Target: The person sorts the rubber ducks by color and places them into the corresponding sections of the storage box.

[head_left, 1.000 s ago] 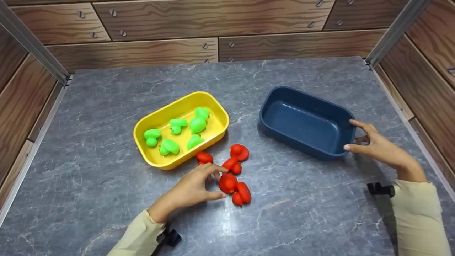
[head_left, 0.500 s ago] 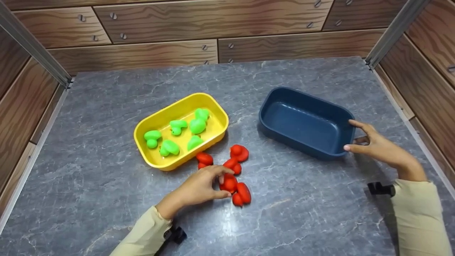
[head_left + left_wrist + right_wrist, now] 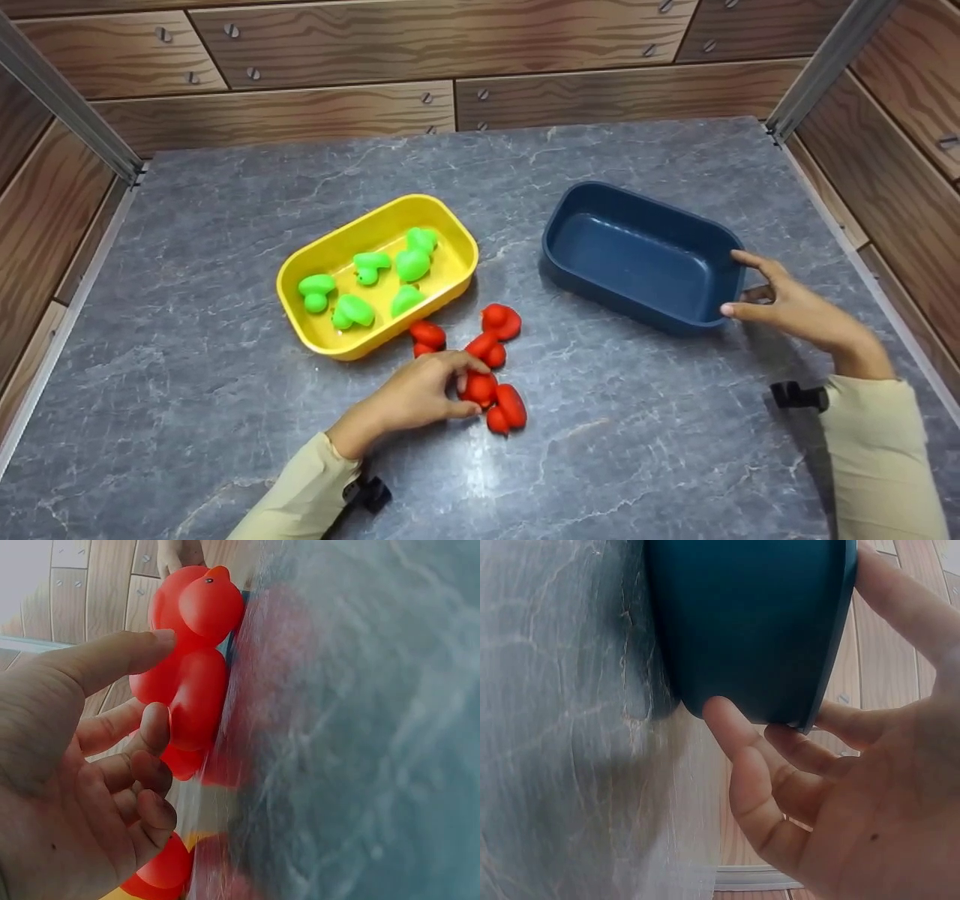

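The left hand (image 3: 420,394) has its thumb and fingers curled around a red toy duck (image 3: 478,388) on the near middle of the gray table (image 3: 187,390), and the right hand (image 3: 787,307) holds the right end of the blue tub (image 3: 637,259), thumb and fingers spread wide.

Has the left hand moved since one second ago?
Yes. The left hand slid slightly right, away from the yellow tray, and now pinches a red duck.

Red duck (image 3: 478,388) partly behind left-hand fingers (image 3: 450,367) — blue tub (image 3: 750,622) top cropped.
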